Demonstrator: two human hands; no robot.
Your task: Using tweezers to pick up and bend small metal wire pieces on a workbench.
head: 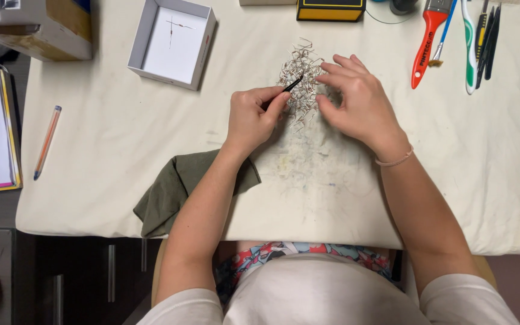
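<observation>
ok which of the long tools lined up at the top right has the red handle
The leftmost one, the red-handled tool. To its right lie a thin blue-handled brush, a green-and-white toothbrush and dark slim tools.

Both forearms reach up from the bottom of the frame toward the upper middle, bare from short white sleeves. The left hand [252,117] is curled, thumb and forefinger pinched together, knuckles facing up. The right hand [356,99] lies palm down just to its right, fingers spread and bent toward the left. A thin band circles the right wrist.
</observation>
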